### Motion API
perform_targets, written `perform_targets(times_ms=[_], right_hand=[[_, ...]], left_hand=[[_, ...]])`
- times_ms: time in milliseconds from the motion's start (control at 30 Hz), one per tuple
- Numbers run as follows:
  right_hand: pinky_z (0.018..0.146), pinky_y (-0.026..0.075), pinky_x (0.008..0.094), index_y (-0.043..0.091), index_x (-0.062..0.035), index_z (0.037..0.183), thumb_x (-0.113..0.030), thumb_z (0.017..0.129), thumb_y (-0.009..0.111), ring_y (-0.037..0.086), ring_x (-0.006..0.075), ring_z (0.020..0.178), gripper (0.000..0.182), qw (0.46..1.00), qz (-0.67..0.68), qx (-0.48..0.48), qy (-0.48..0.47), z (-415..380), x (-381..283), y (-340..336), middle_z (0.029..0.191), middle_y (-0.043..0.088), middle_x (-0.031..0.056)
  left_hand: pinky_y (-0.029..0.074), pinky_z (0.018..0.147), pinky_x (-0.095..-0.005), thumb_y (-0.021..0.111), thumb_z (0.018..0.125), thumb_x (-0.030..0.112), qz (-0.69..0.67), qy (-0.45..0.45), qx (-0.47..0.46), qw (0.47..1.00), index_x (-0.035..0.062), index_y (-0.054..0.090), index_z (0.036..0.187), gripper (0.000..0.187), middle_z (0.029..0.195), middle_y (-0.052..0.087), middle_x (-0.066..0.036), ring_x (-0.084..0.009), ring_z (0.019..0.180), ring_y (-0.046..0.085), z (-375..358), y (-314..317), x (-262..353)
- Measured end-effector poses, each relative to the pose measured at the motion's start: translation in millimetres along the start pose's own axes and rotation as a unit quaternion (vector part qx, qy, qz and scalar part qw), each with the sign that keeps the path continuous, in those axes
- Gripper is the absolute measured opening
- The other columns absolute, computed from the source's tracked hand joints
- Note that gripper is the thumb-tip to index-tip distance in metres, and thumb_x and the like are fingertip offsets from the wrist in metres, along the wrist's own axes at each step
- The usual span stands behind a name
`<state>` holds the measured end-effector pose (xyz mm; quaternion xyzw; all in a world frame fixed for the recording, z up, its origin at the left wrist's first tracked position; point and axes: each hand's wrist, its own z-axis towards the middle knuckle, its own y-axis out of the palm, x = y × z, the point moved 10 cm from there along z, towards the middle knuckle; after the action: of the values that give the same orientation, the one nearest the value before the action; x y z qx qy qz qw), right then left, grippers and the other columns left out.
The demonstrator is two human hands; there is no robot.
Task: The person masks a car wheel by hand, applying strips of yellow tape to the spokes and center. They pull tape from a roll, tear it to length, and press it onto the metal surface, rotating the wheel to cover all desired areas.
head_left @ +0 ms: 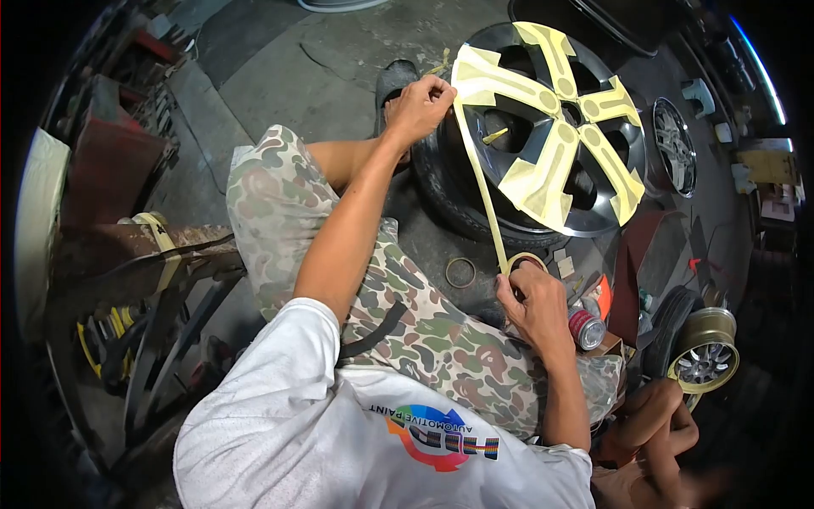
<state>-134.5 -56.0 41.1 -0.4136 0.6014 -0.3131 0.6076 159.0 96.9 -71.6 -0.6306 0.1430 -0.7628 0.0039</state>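
A dark multi-spoke wheel (587,210), its spokes covered with pale yellow masking tape (555,170), lies on a black tire (441,191). At the wheel's left edge my left hand (421,106) is closed, fingertips pinching the end of a tape strip (479,174). That strip runs taut down across the rim to a tape roll (527,261), around which the fingers of my right hand (538,301) are closed. A small yellow piece (495,136) sticks up between two spokes.
Near my right hand are a can (586,329) and an orange item (603,297). A ring (460,272) lies on the floor. More wheels (674,148) and a gold-rimmed one (705,352) stand at right, by another person's bent legs (649,424). Metal frames (174,339) are at left.
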Motion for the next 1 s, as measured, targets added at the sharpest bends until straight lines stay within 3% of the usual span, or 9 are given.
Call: perform_targets(times_ms=[133,433,500,600,633,700,933,1000], right_hand=[[0.065,0.047,0.0483,0.061,0.0034,0.072,-0.02,0.089,0.07,0.06,0.0391,0.07,0.03,1.0,0.003,0.001,0.01,-2,7,7,0.074,0.057,0.0184],[0.065,0.047,0.0482,0.061,0.0033,0.072,-0.02,0.089,0.07,0.06,0.0392,0.07,0.031,1.0,0.0,0.002,0.01,-4,4,10,0.074,0.057,0.0181],[0.065,0.047,0.0481,0.061,0.0034,0.071,-0.02,0.089,0.07,0.059,0.039,0.069,0.031,1.0,0.002,0.007,0.008,-4,4,9,0.074,0.057,0.018],[0.064,0.047,0.0481,0.061,0.0035,0.071,-0.02,0.089,0.07,0.059,0.0386,0.068,0.031,1.0,0.005,0.011,0.004,-4,3,10,0.073,0.056,0.0179],[0.064,0.047,0.048,0.061,0.0035,0.071,-0.02,0.089,0.07,0.059,0.0384,0.068,0.031,1.0,0.003,0.01,0.005,-4,4,10,0.073,0.056,0.0179],[0.064,0.047,0.048,0.061,0.0035,0.071,-0.02,0.089,0.07,0.059,0.0383,0.068,0.031,1.0,0.001,0.01,0.006,-5,6,10,0.073,0.056,0.0178],[0.064,0.048,0.0471,0.062,0.0034,0.074,-0.019,0.089,0.071,0.059,0.0385,0.069,0.028,1.0,0.021,0.008,0.007,-6,-1,5,0.073,0.056,0.0175],[0.063,0.048,0.0466,0.062,0.0036,0.074,-0.018,0.089,0.071,0.059,0.0384,0.068,0.028,0.999,0.039,0.009,0.005,-7,-7,5,0.073,0.056,0.0175]], left_hand=[[0.056,0.073,-0.0263,0.067,0.099,0.022,0.019,0.009,-0.002,1.0,-0.0034,0.067,0.1,0.025,0.085,0.069,-0.004,-0.0095,0.076,0.065,-1,-1,3],[0.057,0.072,-0.0253,0.071,0.098,0.022,-0.103,-0.021,-0.002,0.994,-0.0032,0.069,0.1,0.025,0.086,0.07,-0.005,-0.0092,0.077,0.066,-3,-1,4],[0.058,0.072,-0.0264,0.074,0.096,0.022,-0.089,-0.076,0.001,0.993,-0.0032,0.07,0.1,0.025,0.086,0.071,-0.006,-0.0101,0.075,0.067,-4,-1,-3],[0.057,0.069,-0.0262,0.079,0.09,0.03,-0.057,-0.078,-0.001,0.995,-0.0004,0.073,0.101,0.033,0.085,0.075,-0.007,-0.013,0.075,0.074,-3,-3,-8],[0.057,0.069,-0.0262,0.079,0.09,0.03,-0.057,-0.078,-0.001,0.995,-0.0004,0.073,0.101,0.033,0.085,0.075,-0.007,-0.013,0.075,0.074,-3,-3,-11],[0.061,0.069,-0.027,0.078,0.092,0.028,-0.212,-0.1,-0.007,0.972,-0.0037,0.071,0.1,0.034,0.086,0.075,-0.011,-0.0151,0.075,0.074,-4,4,-16],[0.063,0.068,-0.0278,0.077,0.093,0.03,-0.228,-0.186,-0.026,0.955,-0.0067,0.07,0.101,0.039,0.089,0.074,-0.014,-0.0173,0.074,0.074,-10,2,-14],[0.063,0.068,-0.0279,0.076,0.094,0.031,-0.184,-0.234,-0.068,0.952,-0.0075,0.07,0.103,0.04,0.09,0.074,-0.014,-0.0174,0.074,0.074,-13,9,-16]])
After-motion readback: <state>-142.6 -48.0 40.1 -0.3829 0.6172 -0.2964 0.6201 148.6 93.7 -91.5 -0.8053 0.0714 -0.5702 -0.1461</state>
